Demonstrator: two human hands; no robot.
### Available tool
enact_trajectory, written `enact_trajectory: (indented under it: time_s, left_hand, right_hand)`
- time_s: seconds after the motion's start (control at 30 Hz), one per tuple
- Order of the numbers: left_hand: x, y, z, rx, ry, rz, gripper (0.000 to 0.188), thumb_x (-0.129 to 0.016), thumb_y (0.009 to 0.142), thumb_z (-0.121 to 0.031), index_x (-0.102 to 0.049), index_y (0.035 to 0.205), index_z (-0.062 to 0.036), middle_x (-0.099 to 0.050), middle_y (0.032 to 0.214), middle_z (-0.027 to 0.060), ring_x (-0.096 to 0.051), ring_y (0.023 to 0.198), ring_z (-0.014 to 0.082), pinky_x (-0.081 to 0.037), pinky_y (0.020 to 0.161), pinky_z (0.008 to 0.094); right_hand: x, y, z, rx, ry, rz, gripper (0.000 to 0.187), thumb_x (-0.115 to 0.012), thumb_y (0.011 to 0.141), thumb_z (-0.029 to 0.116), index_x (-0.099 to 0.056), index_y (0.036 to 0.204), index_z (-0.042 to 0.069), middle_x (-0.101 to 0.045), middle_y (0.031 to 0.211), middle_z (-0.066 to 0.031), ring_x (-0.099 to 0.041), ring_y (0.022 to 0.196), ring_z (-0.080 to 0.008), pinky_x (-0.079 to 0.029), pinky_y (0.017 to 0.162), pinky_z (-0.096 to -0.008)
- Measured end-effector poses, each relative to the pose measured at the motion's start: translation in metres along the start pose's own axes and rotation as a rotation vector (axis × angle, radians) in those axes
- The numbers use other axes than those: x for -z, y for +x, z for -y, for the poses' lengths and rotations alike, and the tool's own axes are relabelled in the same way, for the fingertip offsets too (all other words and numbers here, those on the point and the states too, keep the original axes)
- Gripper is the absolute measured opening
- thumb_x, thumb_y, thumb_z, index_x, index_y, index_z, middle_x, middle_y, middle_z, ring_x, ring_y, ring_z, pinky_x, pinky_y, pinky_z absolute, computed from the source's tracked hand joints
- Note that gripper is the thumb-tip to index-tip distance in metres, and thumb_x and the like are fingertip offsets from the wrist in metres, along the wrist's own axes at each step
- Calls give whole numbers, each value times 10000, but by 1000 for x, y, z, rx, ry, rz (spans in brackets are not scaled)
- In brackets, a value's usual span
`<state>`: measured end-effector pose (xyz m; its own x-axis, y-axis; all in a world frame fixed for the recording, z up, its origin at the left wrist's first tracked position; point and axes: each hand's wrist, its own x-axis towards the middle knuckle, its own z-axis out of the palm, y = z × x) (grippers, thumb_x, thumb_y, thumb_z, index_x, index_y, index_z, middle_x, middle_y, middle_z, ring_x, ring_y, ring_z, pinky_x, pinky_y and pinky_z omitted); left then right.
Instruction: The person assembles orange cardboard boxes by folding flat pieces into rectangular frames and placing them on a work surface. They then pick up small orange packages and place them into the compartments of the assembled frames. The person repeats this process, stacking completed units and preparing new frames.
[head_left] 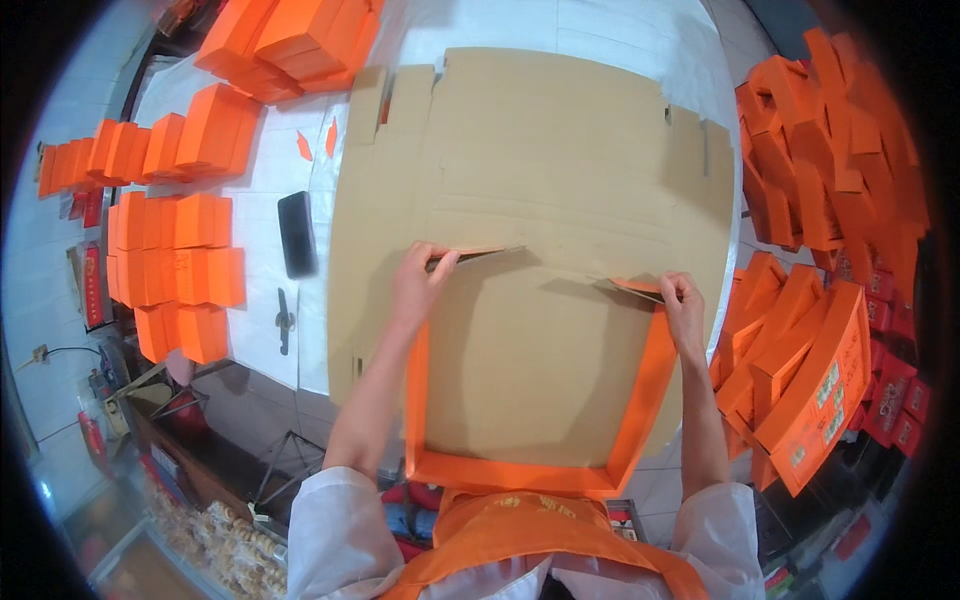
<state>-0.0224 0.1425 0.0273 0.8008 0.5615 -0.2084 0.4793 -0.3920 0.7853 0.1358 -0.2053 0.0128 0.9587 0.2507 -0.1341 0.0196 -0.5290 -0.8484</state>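
Observation:
A folded orange cardboard frame (515,470) stands on the flattened brown cardboard sheet (550,130), its closed side next to my orange apron. Two orange sides run away from me, and the far side is open. My left hand (428,270) pinches the flap at the far end of the left side; that flap points inward. My right hand (680,300) is closed on the flap at the far end of the right side, also turned inward. The two flap tips are apart. My fingertips partly hide both flaps.
Stacks of orange boxes (215,130) line the left of the white-covered table. A black phone (296,235), a dark cutter-like tool (284,320) and small orange scraps (304,146) lie there. Orange box pieces (815,380) are piled at the right, beside red packages (890,395).

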Motion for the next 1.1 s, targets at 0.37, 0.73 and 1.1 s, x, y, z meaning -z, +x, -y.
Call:
enact_trajectory:
  time_s: [0.37,0.73,1.1]
  left_hand:
    - [-10,-1,21,280,-12,-98,534,-660,774,-244,-451,1199,3,-532,1110,142,-519,1022,210,-427,846,307]
    - [5,13,36,425,-273,136,682,-668,750,-237,-343,1291,23,-466,1201,144,-456,1103,218,-395,905,339]
    - [6,-9,51,-77,-971,46,119,-519,853,-155,-507,861,-37,-569,956,116,-522,912,220,-410,868,358]
  right_hand:
    - [9,6,-8,-327,173,69,452,-630,796,222,-451,1153,10,-493,1142,-142,-495,1032,-201,-405,866,-303]
    - [11,9,-7,-357,269,71,809,-674,765,231,-188,1370,1,-302,1353,-221,-315,1259,-254,-271,1026,-366]
    - [17,-11,-30,-82,980,40,487,-258,971,372,-589,856,35,-558,923,-67,-457,1012,-199,-323,940,-361]
